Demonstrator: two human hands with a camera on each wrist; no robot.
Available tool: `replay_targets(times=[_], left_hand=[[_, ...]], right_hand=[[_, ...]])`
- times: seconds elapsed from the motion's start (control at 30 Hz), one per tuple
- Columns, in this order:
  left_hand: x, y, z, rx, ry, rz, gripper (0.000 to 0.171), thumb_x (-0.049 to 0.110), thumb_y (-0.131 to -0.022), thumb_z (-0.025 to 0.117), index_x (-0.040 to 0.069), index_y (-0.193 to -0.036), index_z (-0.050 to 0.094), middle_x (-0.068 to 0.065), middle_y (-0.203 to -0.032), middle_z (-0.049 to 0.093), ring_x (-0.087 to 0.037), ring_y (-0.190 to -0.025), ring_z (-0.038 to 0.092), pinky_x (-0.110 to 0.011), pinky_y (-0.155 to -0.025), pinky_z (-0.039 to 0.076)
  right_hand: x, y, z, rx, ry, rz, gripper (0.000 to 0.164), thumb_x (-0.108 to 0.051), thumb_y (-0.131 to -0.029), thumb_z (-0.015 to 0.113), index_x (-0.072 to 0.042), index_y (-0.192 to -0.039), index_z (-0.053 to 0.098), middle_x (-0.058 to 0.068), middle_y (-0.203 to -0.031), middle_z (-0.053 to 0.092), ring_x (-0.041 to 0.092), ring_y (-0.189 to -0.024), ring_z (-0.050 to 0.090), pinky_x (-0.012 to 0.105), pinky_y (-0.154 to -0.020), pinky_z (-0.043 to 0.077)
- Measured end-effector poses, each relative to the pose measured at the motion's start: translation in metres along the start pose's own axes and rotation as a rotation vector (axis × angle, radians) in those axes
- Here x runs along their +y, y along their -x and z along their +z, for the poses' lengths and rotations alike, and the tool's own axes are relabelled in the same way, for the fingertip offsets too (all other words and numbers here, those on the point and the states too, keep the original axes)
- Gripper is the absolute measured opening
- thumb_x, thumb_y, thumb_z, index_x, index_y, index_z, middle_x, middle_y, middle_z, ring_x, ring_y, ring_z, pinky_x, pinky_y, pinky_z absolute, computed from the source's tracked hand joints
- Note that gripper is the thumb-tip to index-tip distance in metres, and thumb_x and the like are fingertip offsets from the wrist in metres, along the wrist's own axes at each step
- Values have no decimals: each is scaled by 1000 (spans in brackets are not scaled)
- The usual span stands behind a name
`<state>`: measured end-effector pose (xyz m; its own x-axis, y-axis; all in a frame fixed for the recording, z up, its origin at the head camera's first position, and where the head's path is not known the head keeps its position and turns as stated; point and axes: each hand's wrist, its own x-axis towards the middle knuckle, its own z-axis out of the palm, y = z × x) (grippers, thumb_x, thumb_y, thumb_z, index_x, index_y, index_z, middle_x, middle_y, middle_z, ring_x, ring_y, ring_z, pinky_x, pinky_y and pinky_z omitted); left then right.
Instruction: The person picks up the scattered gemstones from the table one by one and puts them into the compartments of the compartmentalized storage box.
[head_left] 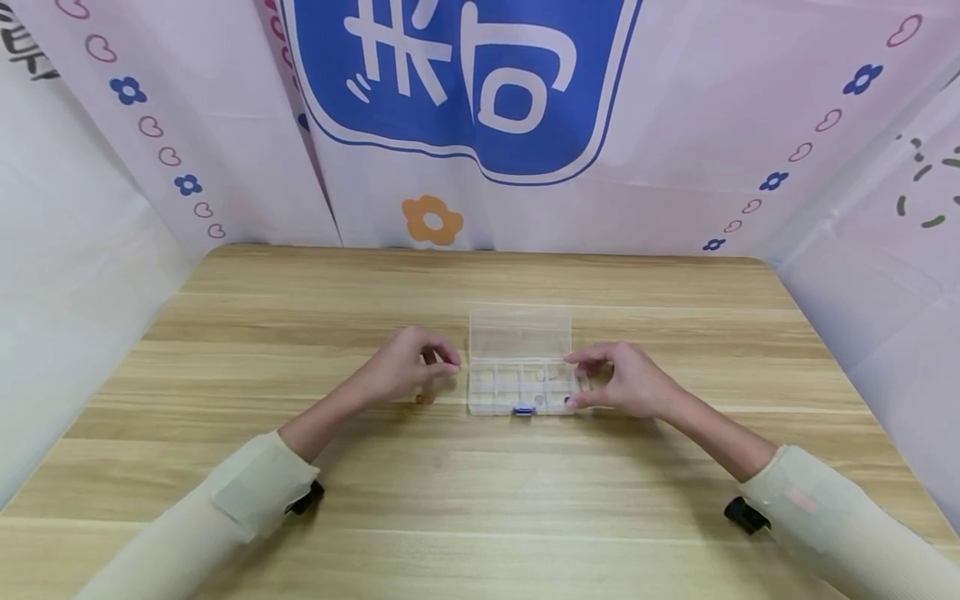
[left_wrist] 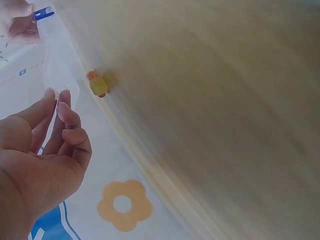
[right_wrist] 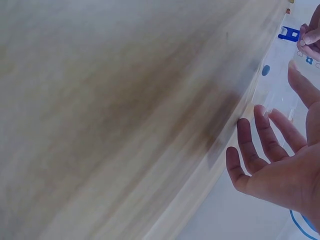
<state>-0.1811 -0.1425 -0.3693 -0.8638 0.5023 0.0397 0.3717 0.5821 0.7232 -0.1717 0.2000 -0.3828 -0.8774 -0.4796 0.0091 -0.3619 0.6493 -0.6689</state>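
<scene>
A clear plastic compartment box [head_left: 497, 414] lies on the table with its transparent lid [head_left: 520, 333] raised at the back and a blue latch [head_left: 523, 411] in front. Several small pieces sit in its right compartments, including a dark blue bead-like piece [right_wrist: 266, 70]. To the left of the box is my left hand [head_left: 415, 364], thumb and index fingertips close together; anything tiny between them cannot be made out. My right hand [head_left: 626, 383] rests at the box's right end with spread, gently bent fingers. Small orange and yellow pieces [left_wrist: 99, 85] lie beneath my left hand.
The wooden table [head_left: 465, 492] ends against a white printed curtain [head_left: 645, 208] at the back. White cloth also hangs on both sides. A black device [head_left: 306, 498] shows under the left sleeve, and another black device [head_left: 747, 515] at the right sleeve.
</scene>
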Motion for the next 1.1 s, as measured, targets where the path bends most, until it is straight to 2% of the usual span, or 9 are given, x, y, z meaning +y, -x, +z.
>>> replay_targets(times=[0.23, 0.47, 0.63, 0.73, 0.9, 1.1], left_hand=[[6, -5, 3, -8, 35, -4, 4, 5, -95, 75, 2, -94, 78, -4, -87, 73, -27, -75, 66, -23, -60, 48], [10, -9, 4, -12, 37, 13, 7, 5, -97, 73, 1, -98, 78, -8, -92, 75, -25, -78, 65, -23, -62, 49], [12, -15, 7, -19, 32, 54, 9, 5, -98, 72, 0, -99, 78, -9, -93, 76, -27, -78, 66, -24, -63, 49], [15, -19, 10, -23, 33, 66, 9, 6, -98, 72, 0, -98, 78, -8, -93, 76, -25, -79, 66, -25, -65, 50], [18, -24, 14, -19, 37, 55, 6, 6, -97, 73, 2, -97, 78, -5, -91, 74, -16, -79, 64, -26, -69, 51], [23, -27, 18, -18, 58, 26, 4, 5, -95, 75, 2, -95, 77, -4, -89, 74, -15, -79, 62, -26, -69, 51]], right_hand=[[1, 0, 0, 2, -6, -8, 62, -25, -76, 94, 4, -126, 71, 5, -99, 73, 20, -93, 64, 42, -85, 54], [0, 0, 0, 3, -4, 4, 62, -26, -77, 94, 3, -126, 71, 5, -101, 73, 21, -94, 64, 41, -86, 54], [0, 0, 0, -2, -9, 8, 62, -26, -77, 94, 3, -127, 71, 5, -101, 73, 21, -95, 64, 42, -86, 54], [1, 0, 0, -2, -10, 12, 62, -25, -76, 94, 2, -127, 71, 5, -101, 73, 21, -95, 64, 41, -87, 54], [2, -1, -1, -3, -12, 20, 62, -24, -76, 95, 2, -127, 71, 4, -101, 73, 20, -94, 64, 41, -87, 54], [-1, 0, -2, -5, -11, 21, 62, -23, -76, 95, 2, -127, 71, 3, -100, 73, 20, -94, 63, 41, -86, 54]])
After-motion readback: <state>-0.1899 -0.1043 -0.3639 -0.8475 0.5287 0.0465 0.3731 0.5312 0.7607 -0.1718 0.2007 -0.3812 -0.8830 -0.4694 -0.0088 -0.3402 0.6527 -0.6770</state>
